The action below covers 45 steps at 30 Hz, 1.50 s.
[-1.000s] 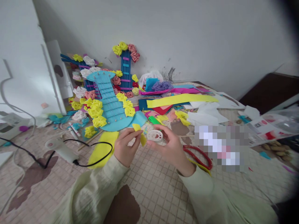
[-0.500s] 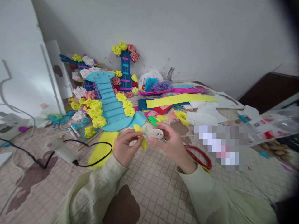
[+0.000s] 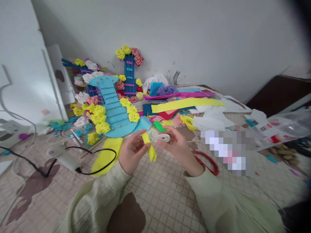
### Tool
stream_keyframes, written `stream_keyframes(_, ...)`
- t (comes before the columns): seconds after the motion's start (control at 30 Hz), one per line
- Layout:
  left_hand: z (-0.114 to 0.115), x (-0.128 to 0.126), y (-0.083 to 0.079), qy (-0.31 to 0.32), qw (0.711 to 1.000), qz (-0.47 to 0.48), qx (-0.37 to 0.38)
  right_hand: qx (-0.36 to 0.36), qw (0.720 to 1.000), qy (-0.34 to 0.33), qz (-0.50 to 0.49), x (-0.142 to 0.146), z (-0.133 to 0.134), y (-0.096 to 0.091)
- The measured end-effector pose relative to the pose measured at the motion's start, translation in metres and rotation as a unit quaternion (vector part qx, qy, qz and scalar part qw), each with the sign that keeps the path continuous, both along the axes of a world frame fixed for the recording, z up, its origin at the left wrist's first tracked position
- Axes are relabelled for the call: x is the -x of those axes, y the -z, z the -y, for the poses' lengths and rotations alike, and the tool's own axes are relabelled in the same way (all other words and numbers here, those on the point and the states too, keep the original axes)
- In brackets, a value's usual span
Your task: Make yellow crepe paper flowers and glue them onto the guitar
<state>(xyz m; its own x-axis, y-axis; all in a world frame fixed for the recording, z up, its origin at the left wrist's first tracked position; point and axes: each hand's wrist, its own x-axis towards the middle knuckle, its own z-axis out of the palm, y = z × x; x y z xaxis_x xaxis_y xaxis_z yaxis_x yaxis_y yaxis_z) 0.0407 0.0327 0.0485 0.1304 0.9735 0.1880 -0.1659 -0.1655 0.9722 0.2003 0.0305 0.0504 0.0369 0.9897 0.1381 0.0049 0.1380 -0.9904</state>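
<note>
My left hand (image 3: 133, 150) pinches a piece of yellow crepe paper (image 3: 149, 147), folded or rolled narrow, between thumb and fingers. Its lower end flares out below the thumb. In my right hand (image 3: 178, 147) is a flat white roll, apparently of tape (image 3: 162, 138), gripped between thumb and forefinger. The two hands face each other over the tabletop with a small gap between the paper and the roll. Just behind the right fingertips lies a bright green object (image 3: 158, 126) whose kind I cannot make out.
A white glue gun (image 3: 63, 157) with a black cord lies left, beside a yellow sheet (image 3: 103, 161). Behind stand a light blue guitar-shaped craft (image 3: 114, 105) and darker ones with paper flowers. Red handles (image 3: 210, 163) lie right. A yellow strip (image 3: 188, 104) crosses scraps at the back.
My left hand has turned the yellow paper, so its lower end now hangs lower and shows wider. The white roll has tilted flatter in my right hand.
</note>
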Motion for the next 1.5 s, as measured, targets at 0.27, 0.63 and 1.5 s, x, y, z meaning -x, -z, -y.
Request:
stream_keyframes(0.27,0.004,-0.005,0.004,0.045,0.995,-0.012,0.083,-0.013,0.995,-0.012,-0.102,0.0,-0.004,0.002)
stream_keyframes(0.63,0.007,-0.003,0.002,0.136,0.98,-0.142,-0.015,0.014,0.999,-0.034,-0.031,-0.001,-0.005,0.007)
stream_keyframes(1.5,0.001,0.001,0.005,0.054,0.973,-0.223,0.03,0.007,0.994,-0.08,-0.08,0.003,-0.001,0.008)
